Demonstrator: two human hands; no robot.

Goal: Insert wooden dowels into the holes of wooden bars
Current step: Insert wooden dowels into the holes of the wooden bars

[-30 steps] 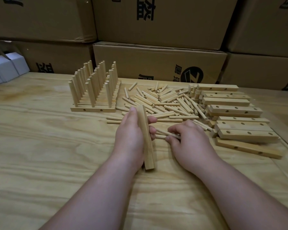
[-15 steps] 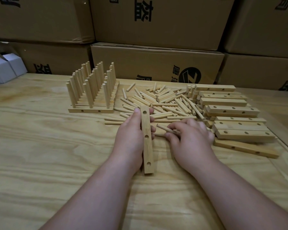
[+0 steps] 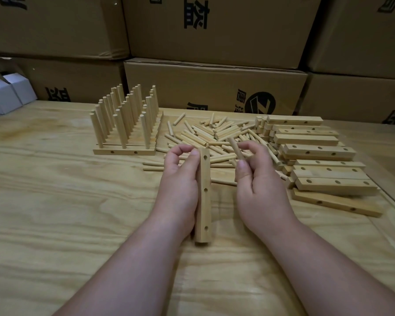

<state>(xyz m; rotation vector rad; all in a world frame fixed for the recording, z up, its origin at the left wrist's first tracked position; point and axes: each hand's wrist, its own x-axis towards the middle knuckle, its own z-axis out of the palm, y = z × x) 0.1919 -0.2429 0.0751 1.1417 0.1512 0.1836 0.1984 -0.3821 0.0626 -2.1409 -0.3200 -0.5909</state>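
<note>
My left hand (image 3: 178,190) grips a wooden bar (image 3: 203,201) that points away from me, its three empty holes facing right and up. To its right, my right hand (image 3: 258,185) pinches one wooden dowel (image 3: 235,148) between thumb and fingers, held nearly upright just right of the bar's far end and apart from it. Behind both hands lies a pile of loose dowels (image 3: 214,137). A stack of empty drilled bars (image 3: 315,156) sits at the right.
Finished bars with upright dowels (image 3: 126,126) stand in a block at the back left. Cardboard boxes (image 3: 214,90) wall off the table's far edge, with small white boxes (image 3: 7,94) at far left. Bare plywood table (image 3: 55,201) stretches left and toward me.
My right hand has lifted a dowel out of the pile and raised it upright. My left hand has turned the bar so its holes show and lifted it slightly.
</note>
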